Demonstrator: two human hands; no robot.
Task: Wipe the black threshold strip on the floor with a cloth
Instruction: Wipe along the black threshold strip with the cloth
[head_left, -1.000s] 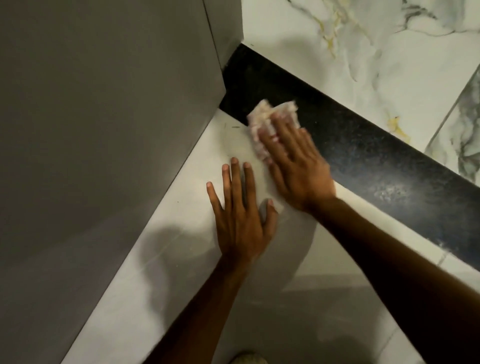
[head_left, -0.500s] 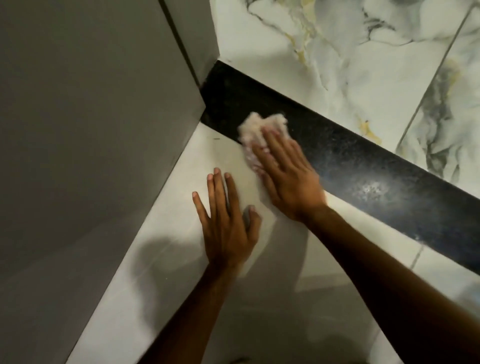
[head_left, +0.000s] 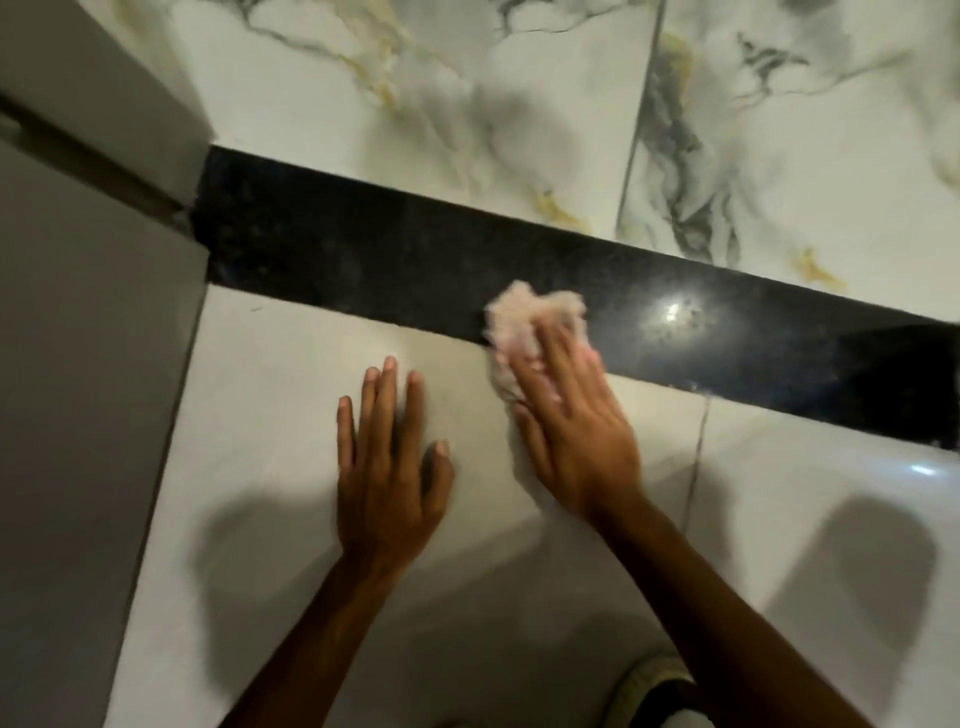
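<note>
Two hands are on the floor. The fingers (head_left: 558, 364) of the right hand (head_left: 576, 431) lie flat and close together on a crumpled pale cloth (head_left: 524, 325), pressing it down rather than gripping it. The cloth sits across the near edge of the black threshold strip (head_left: 363, 260), partly on the strip and partly on the plain floor tile (head_left: 291, 374) in front of it. The left hand (head_left: 384, 462) lies just beside, to the left, palm down on that tile with its fingers (head_left: 387, 384) straight, slightly spread and holding nothing. The strip runs from a grey wall (head_left: 88, 364) at the left across to the right edge, with a bright glare spot right of the cloth. Beyond it lie veined marble tiles (head_left: 415, 104). The picture is somewhat blurred.
</note>
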